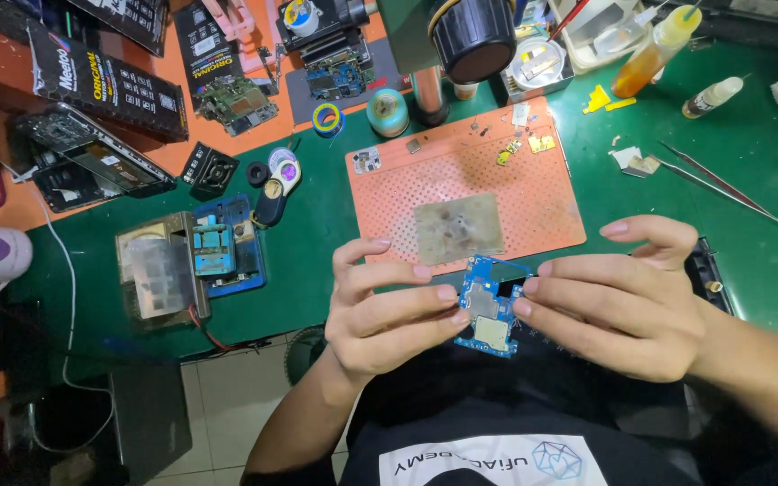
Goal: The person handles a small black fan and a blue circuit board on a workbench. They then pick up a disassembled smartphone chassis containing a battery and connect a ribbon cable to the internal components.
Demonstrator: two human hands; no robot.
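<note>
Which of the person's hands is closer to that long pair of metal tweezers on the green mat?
Right. The right hand is just below the long metal tweezers; the left hand is far across, holding the blue circuit board.

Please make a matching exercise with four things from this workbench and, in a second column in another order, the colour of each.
Things:
1. circuit board held between left hand and right hand
2. perforated mat
3. squeeze bottle
4. tape roll

Colours:
a. orange-pink
b. yellow and blue
c. blue
d. amber with a yellow cap

Pairs: 1-c, 2-a, 3-d, 4-b
</note>
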